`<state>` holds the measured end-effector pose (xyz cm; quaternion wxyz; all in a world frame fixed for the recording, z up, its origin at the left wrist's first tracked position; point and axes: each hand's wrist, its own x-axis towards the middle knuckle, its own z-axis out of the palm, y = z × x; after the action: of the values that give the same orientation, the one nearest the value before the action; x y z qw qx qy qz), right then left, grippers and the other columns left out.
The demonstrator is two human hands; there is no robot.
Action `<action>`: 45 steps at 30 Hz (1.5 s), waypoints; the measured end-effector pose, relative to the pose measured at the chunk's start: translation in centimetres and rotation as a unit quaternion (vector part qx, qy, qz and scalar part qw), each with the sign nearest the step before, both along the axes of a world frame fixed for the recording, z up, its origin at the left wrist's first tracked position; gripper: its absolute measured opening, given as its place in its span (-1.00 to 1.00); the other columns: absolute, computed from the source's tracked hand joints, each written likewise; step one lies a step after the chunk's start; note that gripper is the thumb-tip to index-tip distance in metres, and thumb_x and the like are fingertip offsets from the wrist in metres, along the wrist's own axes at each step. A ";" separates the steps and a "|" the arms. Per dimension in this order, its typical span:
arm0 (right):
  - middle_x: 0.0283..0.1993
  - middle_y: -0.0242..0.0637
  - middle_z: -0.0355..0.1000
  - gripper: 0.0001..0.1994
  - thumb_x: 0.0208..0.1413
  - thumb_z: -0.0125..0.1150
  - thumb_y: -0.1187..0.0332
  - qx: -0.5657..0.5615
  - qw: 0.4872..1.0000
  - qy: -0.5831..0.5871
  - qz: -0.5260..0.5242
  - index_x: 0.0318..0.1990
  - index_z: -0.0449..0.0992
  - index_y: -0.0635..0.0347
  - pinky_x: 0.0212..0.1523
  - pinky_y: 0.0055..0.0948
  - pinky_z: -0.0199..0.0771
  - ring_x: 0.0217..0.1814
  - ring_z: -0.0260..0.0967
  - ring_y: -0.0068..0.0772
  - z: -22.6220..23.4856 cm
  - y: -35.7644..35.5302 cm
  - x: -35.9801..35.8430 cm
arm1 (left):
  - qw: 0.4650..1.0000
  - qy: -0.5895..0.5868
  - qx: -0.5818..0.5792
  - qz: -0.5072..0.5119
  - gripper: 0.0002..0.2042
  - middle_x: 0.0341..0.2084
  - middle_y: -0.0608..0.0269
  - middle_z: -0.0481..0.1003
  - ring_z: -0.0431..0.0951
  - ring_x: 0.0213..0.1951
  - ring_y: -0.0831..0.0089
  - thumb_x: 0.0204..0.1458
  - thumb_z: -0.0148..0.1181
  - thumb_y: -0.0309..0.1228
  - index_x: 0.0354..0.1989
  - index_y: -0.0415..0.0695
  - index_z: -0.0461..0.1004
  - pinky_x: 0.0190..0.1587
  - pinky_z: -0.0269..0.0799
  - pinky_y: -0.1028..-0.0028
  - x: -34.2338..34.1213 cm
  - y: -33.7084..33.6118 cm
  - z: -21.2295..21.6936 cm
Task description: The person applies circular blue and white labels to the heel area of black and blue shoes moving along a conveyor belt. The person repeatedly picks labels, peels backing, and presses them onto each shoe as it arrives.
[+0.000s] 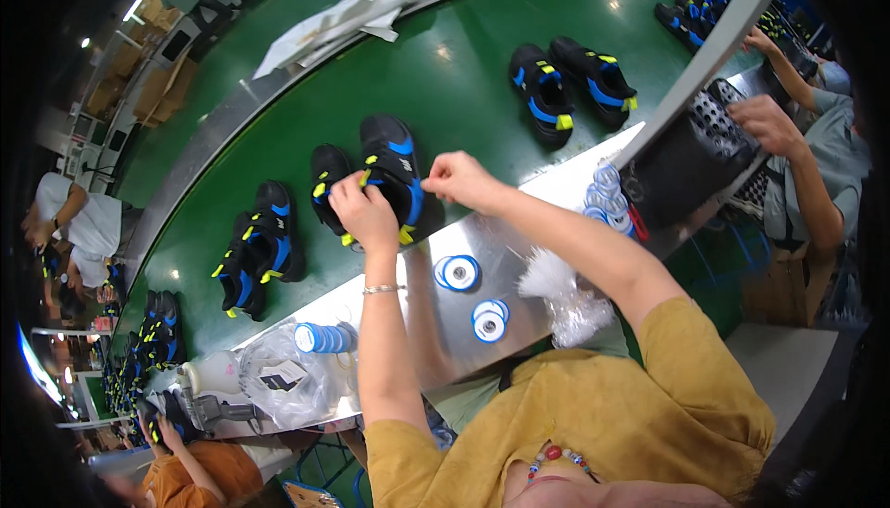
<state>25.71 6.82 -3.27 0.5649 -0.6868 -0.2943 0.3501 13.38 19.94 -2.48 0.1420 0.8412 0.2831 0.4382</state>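
Note:
A pair of black sneakers with blue and yellow parts sits in front of me on the green belt. My left hand is closed at the opening of the right sneaker, its fingers pinching near the yellow edge. Partly behind that hand stands the other sneaker of the pair. Close to the outer side of the right sneaker, my right hand is held in a pinch. Whatever lies between its fingertips is too small to make out.
Along the metal ledge lie white-and-blue rolls, a stack of blue discs, clear plastic bags and bristly clear plastic strands. More sneaker pairs stand on the belt. A slanted post and co-workers' arms are at right.

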 end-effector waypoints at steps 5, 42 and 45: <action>-0.49 -0.25 0.50 -0.84 -0.01 0.26 0.38 -0.068 0.986 -0.125 0.090 -0.40 0.54 0.33 -0.41 -0.49 0.44 -0.47 0.44 -0.52 4.6 -8.4 2.8 | 0.998 0.054 -0.043 0.009 -0.82 -0.30 0.05 0.44 0.42 -0.19 0.03 -0.06 0.12 -0.56 -0.24 -0.21 0.50 -0.08 0.33 0.20 -0.4 2.8 -0.7; -0.46 -0.33 0.37 -0.88 -0.07 0.28 0.43 0.072 0.977 -0.137 -0.146 -0.49 0.51 0.31 -0.37 -0.51 0.31 -0.44 0.30 -0.53 -0.1 -15.5 -2.4 | 0.877 0.190 -0.033 -0.440 -0.53 0.21 -0.09 0.27 0.17 0.31 0.03 0.09 0.14 -0.35 0.15 -0.34 0.32 0.30 0.09 0.10 -8.9 -26.6 -0.7; -0.43 -0.37 0.27 -0.89 0.01 0.25 0.46 0.130 0.956 -0.153 -0.214 -0.46 0.49 0.31 -0.38 -0.57 0.27 -0.44 0.24 -0.56 2.5 -13.9 -2.0 | 0.877 0.195 -0.046 -0.436 -0.55 0.20 -0.09 0.27 0.17 0.31 0.03 0.10 0.13 -0.35 0.13 -0.34 0.34 0.31 0.09 0.10 -8.7 -26.0 -0.9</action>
<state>23.70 -7.08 -0.77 0.6591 -0.6998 -0.2662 0.0705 4.73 -6.03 -3.36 0.2996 0.9402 -0.0708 0.1456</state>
